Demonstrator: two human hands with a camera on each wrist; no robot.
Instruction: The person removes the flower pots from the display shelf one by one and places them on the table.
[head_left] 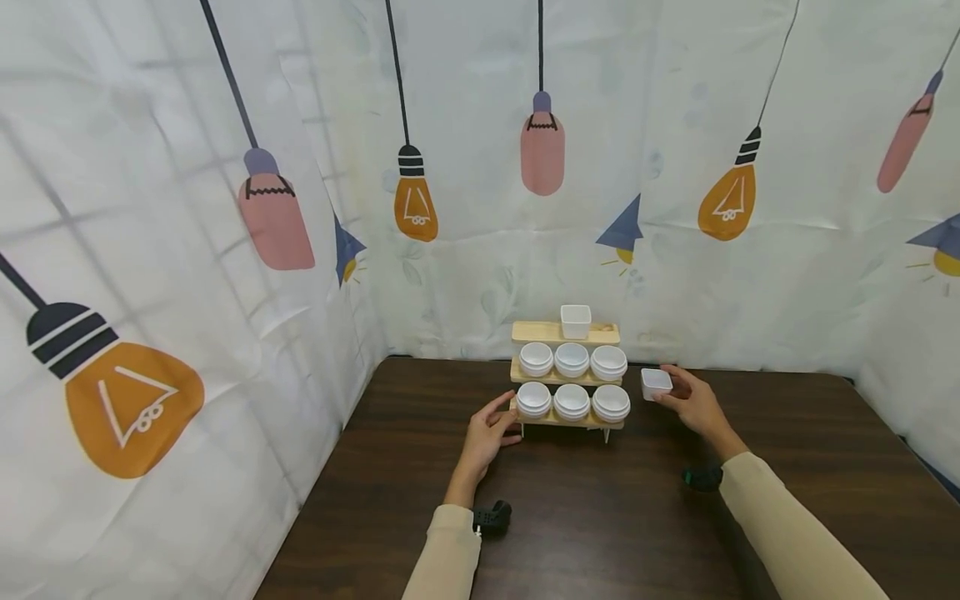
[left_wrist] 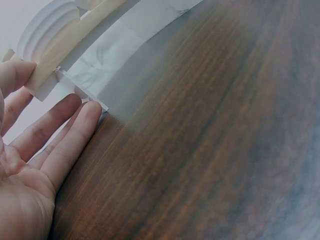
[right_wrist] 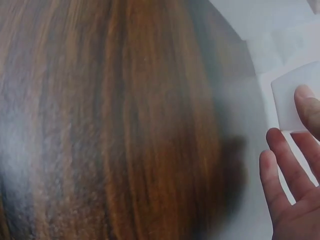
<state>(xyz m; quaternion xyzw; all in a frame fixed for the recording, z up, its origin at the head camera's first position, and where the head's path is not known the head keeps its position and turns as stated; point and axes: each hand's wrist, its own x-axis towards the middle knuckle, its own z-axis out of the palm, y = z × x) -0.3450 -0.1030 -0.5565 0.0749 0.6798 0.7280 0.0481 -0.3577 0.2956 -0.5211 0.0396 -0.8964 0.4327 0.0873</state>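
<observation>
A three-tier wooden stand (head_left: 567,422) stands at the back of the table, with white round bowls (head_left: 572,400) in rows of three on its lower two tiers. On the top tier sits a square white bowl (head_left: 576,322). My left hand (head_left: 483,429) holds the left end of the lowest tier between thumb and finger; its other fingers stretch beside the clear leg (left_wrist: 82,89). To the right of the stand, my right hand (head_left: 693,406) grips a second square white bowl (head_left: 656,383) by its side, the thumb (right_wrist: 306,102) lying on its wall.
Dark wooden table (head_left: 585,517) extends around the stand on both sides and in front. Behind it hangs a pale curtain (head_left: 465,275) printed with lamps, close to the back edge. Another curtain side runs along the left.
</observation>
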